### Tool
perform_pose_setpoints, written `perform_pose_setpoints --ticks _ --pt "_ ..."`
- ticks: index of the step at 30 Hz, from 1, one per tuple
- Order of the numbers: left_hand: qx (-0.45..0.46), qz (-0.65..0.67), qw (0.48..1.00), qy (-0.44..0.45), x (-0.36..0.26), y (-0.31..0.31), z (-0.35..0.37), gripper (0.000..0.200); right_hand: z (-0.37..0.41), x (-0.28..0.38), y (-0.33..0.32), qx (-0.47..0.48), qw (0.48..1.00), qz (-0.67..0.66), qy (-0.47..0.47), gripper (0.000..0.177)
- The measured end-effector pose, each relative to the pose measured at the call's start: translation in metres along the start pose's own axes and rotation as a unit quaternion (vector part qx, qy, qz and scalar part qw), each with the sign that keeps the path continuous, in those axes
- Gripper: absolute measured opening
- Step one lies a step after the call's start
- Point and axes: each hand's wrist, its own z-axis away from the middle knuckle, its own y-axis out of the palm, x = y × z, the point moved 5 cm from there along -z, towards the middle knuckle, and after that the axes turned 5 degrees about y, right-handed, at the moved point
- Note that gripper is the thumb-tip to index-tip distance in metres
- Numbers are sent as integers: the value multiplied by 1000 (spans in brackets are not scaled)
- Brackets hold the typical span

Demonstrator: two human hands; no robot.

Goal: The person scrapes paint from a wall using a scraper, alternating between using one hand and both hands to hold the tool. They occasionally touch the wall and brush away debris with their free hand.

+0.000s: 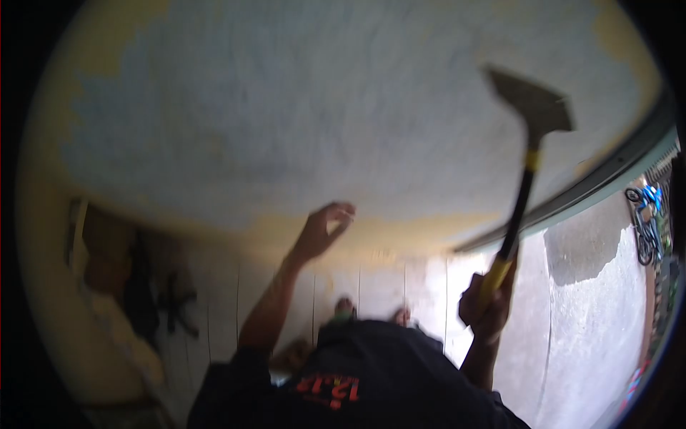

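My right hand (487, 300) is wrapped round the yellow lower grip of a long-handled scraper (516, 214). Its black shaft rises to a wide, flat metal blade (534, 104), which overlaps the wall in this view. Left of it, my left hand (327, 227) is raised near the lower part of the wall, thumb and fingers curled together in a pinch. A small pale spot shows at the fingertips; I cannot tell what it is. The wall (286, 121) has a large grey-white patch, with yellow paint left around its edges.
Pale floor planks or tiles (379, 282) lie below, with my feet (346, 306) on them. A dark frame edge (607, 175) borders the wall at right. Outside stands a blue motorbike (647, 218). Dark objects (176, 304) sit on the floor at left.
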Motion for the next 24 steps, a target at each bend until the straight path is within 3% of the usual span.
perform_pose_setpoints --ticks 1,2,4,5,7,9,11,15,17,19,21,22,24 --pt "-27 -89 986 135 -50 -1 -19 22 -3 3 8 -15 1000 -9 7 90" --pt "-57 -118 970 207 -93 -3 -34 22 -7 8 20 14 999 -28 22 89" --pt "-103 -165 894 403 -185 -11 -61 26 -16 27 48 102 984 -124 82 84" --pt "-126 -171 852 479 -222 -12 -72 31 -20 33 55 153 958 -218 105 78" --pt "-149 -216 741 618 -281 -10 -93 39 -31 52 66 170 961 -191 105 69" --pt "-117 -261 660 695 -331 -2 -113 45 -43 69 73 181 966 -166 85 68" --pt "-58 -309 609 728 -364 12 -133 45 -56 81 81 190 969 -141 69 68" --pt "20 -325 569 755 -397 47 -157 33 -68 101 96 218 954 -195 68 67" --pt "57 -308 590 744 -400 59 -163 34 -67 109 96 220 953 -198 68 66" --pt "39 -286 602 745 -400 59 -167 27 -69 118 97 241 943 -224 53 64" --pt "83 -374 615 689 -395 64 -171 27 -67 118 93 243 938 -241 56 63" --pt "29 -330 605 724 -395 66 -169 26 -64 118 91 242 933 -260 64 63" --pt "21 -325 598 732 -386 67 -173 24 -62 115 94 224 945 -231 60 62"
